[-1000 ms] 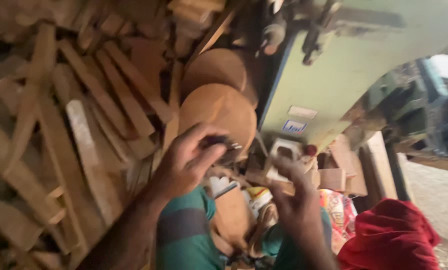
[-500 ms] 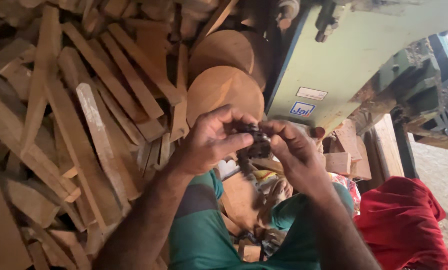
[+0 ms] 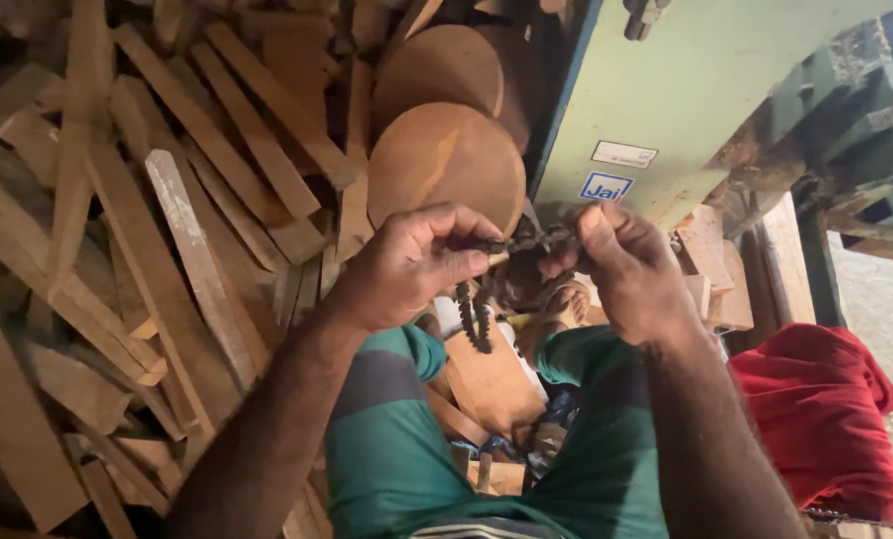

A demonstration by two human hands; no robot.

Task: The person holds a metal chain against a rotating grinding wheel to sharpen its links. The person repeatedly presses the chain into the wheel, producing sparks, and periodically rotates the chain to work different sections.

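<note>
My left hand (image 3: 412, 265) and my right hand (image 3: 631, 269) are raised together in front of me, both pinching a dark string of wooden beads (image 3: 514, 246) stretched between them. A loop of the beads (image 3: 471, 317) hangs down below my left fingers. Beneath the hands are my knees in a green and grey striped cloth (image 3: 397, 439). Behind the hands lie two round wooden discs (image 3: 446, 165), one overlapping the other.
A big heap of rough wooden slats and offcuts (image 3: 157, 250) fills the left side. A pale green machine body (image 3: 686, 90) rises at the upper right. A red cloth (image 3: 826, 419) lies at the right. Small wooden blocks (image 3: 486, 384) sit between my legs.
My hands came together from apart. They now hold the string of beads taut between them, higher and closer to the camera.
</note>
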